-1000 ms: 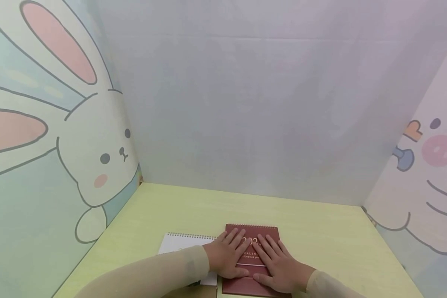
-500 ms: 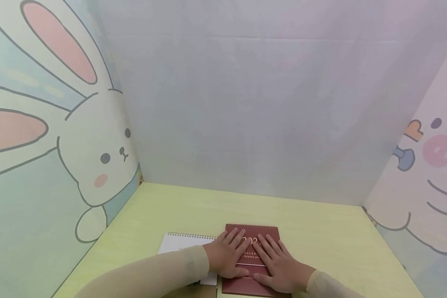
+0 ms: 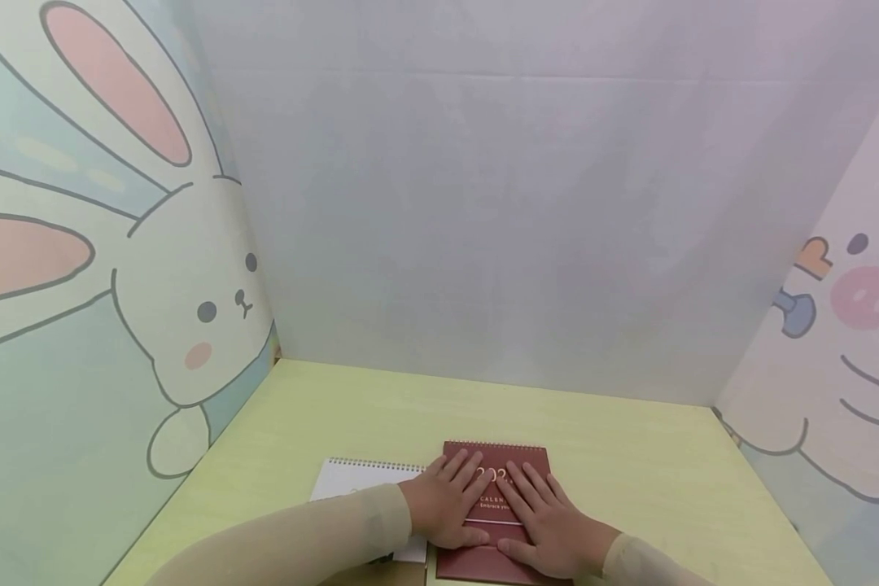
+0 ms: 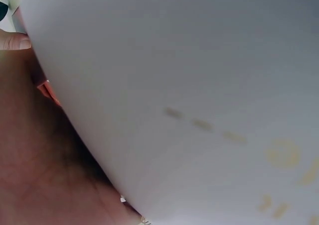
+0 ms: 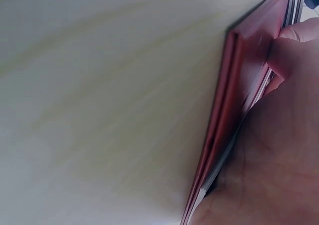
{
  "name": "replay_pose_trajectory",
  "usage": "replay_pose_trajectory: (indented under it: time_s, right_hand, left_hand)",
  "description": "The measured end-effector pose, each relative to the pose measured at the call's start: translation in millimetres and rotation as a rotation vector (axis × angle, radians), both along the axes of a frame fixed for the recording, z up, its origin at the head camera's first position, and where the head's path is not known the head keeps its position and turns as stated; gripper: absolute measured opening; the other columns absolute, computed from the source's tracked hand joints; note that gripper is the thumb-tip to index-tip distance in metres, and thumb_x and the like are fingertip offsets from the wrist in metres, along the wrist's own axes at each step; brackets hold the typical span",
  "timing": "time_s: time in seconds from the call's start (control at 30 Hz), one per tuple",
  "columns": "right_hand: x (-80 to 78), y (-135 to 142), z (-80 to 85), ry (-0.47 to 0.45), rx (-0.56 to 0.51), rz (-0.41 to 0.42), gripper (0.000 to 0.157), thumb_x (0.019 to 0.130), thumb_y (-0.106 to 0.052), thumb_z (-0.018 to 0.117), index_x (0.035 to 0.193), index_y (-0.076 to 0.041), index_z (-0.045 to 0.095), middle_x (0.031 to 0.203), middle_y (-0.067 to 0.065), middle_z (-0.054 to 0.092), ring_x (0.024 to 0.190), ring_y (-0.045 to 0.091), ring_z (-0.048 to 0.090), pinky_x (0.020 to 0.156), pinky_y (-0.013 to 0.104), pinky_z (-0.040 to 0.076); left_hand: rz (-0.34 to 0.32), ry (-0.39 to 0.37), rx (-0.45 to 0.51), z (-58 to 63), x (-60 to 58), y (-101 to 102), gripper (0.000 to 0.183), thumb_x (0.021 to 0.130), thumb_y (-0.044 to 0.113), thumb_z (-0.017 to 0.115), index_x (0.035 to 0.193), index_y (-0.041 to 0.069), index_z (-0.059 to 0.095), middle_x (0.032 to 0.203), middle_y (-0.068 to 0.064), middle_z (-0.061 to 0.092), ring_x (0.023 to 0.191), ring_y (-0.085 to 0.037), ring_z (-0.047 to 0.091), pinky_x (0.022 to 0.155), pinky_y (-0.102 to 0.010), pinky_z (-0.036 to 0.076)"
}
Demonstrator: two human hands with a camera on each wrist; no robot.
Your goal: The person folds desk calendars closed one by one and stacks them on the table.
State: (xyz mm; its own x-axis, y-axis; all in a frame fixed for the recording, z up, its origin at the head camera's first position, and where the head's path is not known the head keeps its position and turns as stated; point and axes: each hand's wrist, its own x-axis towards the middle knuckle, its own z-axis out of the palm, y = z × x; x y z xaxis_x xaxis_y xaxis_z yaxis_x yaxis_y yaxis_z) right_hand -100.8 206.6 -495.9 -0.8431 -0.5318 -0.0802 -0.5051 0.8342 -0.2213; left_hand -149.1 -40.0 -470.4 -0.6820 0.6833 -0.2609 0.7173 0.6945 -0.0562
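Observation:
A dark red spiral-bound desk calendar (image 3: 494, 456) with gold lettering lies flat on the yellow table. Both hands rest on its cover with fingers spread. My left hand (image 3: 447, 500) covers its left side, thumb pointing inward. On the right side lies my right hand (image 3: 553, 521), its thumb near the other thumb. Left of the red calendar is a white spiral-bound calendar (image 3: 369, 472), partly hidden under the left forearm. In the left wrist view, that white calendar (image 4: 174, 60) fills most of the picture beside the palm. The right wrist view shows the red calendar's edge (image 5: 227, 110) against the palm.
The yellow table (image 3: 630, 464) stretches back to a plain pale wall (image 3: 483, 228). A side panel with a rabbit drawing (image 3: 190, 301) stands at the left. Another panel with a pig-like drawing (image 3: 850, 366) stands at the right.

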Motion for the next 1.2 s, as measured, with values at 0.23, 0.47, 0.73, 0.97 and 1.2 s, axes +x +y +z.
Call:
replay_pose_trajectory:
  time_s: [0.23, 0.47, 0.73, 0.97, 1.2]
  right_hand:
    - [-2.5, 1.2, 0.5, -0.043, -0.002, -0.014, 0.089, 0.107, -0.071, 0.045, 0.173, -0.014, 0.028, 0.183, 0.015, 0.021, 0.169, 0.046, 0.019, 0.129, 0.078, 0.022]
    - [-4.6, 3.4, -2.8, -0.057, 0.009, -0.015, 0.09, 0.106, -0.073, 0.043, 0.174, -0.017, 0.024, 0.184, 0.012, 0.015, 0.17, 0.045, 0.017, 0.129, 0.078, 0.02]
    - [-1.2, 5.4, -5.3, -0.046, 0.068, 0.004, 0.092, 0.106, -0.078, 0.036, 0.175, -0.019, 0.021, 0.184, 0.01, 0.018, 0.171, 0.043, 0.016, 0.131, 0.075, 0.02]
    - [-0.5, 4.1, -1.1, -0.074, 0.076, 0.004, 0.092, 0.106, -0.077, 0.039, 0.174, -0.017, 0.024, 0.184, 0.012, 0.019, 0.17, 0.044, 0.017, 0.131, 0.076, 0.02]
    - [-6.9, 5.8, 5.0, -0.094, 0.053, 0.008, 0.086, 0.107, -0.072, 0.044, 0.173, -0.018, 0.029, 0.183, 0.011, 0.022, 0.169, 0.044, 0.022, 0.127, 0.078, 0.027]
  left_hand:
    - [0.005, -0.008, -0.003, 1.6, 0.0, 1.0, 0.088, 0.102, 0.082, 0.037, 0.174, 0.035, 0.019, 0.184, 0.004, 0.016, 0.173, -0.023, 0.016, 0.138, -0.05, 0.028]
    - [-0.004, 0.003, 0.004, 2.1, 0.3, 1.1, 0.088, 0.103, 0.082, 0.037, 0.174, 0.034, 0.02, 0.184, 0.004, 0.017, 0.173, -0.024, 0.017, 0.137, -0.05, 0.029]
    - [-0.006, 0.005, 0.002, 1.4, 4.5, 1.6, 0.089, 0.102, 0.083, 0.037, 0.174, 0.034, 0.022, 0.184, 0.004, 0.018, 0.172, -0.024, 0.019, 0.137, -0.048, 0.029]
    - [-0.005, -0.003, 0.012, 1.3, 2.9, 3.6, 0.087, 0.101, 0.082, 0.04, 0.173, 0.035, 0.025, 0.183, 0.005, 0.021, 0.171, -0.024, 0.022, 0.136, -0.048, 0.034]
    - [-0.003, 0.024, -0.008, 4.3, 0.7, 5.8, 0.088, 0.099, 0.083, 0.046, 0.171, 0.035, 0.032, 0.181, 0.004, 0.028, 0.169, -0.024, 0.028, 0.132, -0.047, 0.04]
